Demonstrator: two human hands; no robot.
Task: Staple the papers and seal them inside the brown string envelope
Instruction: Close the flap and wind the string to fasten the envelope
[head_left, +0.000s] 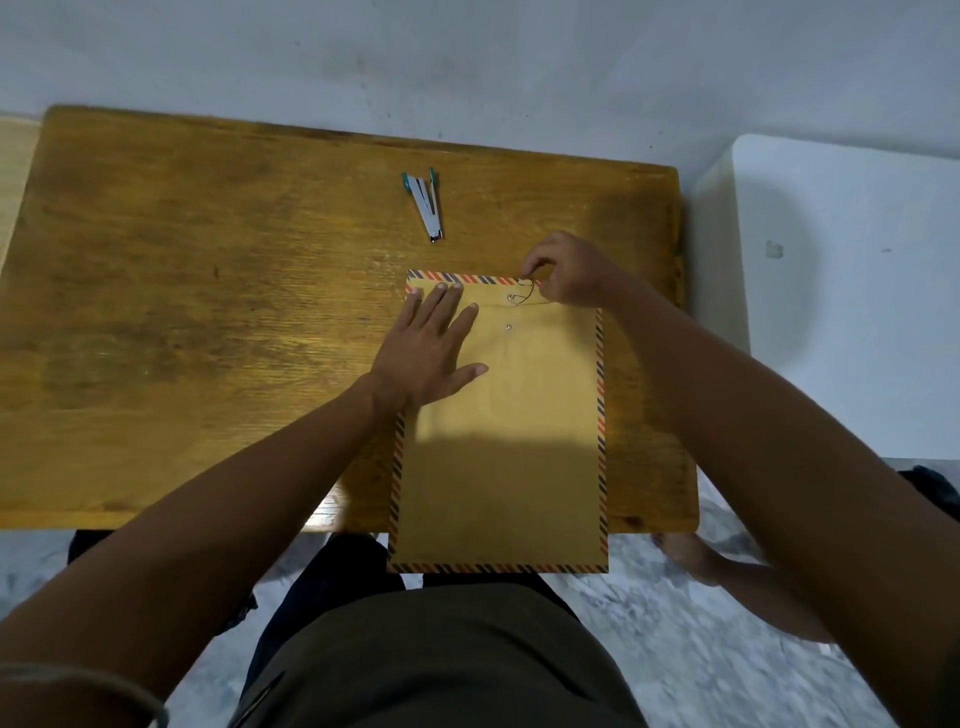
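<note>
While the brown string envelope (506, 431) lies flat on the wooden desk (208, 322), flap folded down at its far end, you can see it's plain matte kraft paper, a tall rectangle with a striped red-and-dark border running round the edges, and its near end pokes out past the desk's front edge over the person's lap. Two small round buttons sit on it near the far end, one on the flap (511, 296) and one just below on the body (508, 327), with a thin dark string (531, 293) looping around the flap one. The left hand (428, 353) lies flat on the envelope's far left part, fingers straight and spread, palm down, pressing the paper and not gripping anything. The right hand (569, 270) is at the envelope's far right corner, fingers curled, thumb and fingertips pinching the string just beside the flap button. Can't tell what's inside the envelope since it's closed and opaque, no papers showing anywhere. The desk itself is a yellowish-brown varnished board with obvious grain and rounded corners. Beyond the envelope's far edge, well apart from it, lies a small stapler (427, 205), silvery metal with teal ends, lying sprung open in a V shape. To the right of the envelope, off the desk, there's a smooth white plastic surface (852, 291), and the floor under it all looks like pale marbled stone.
</note>
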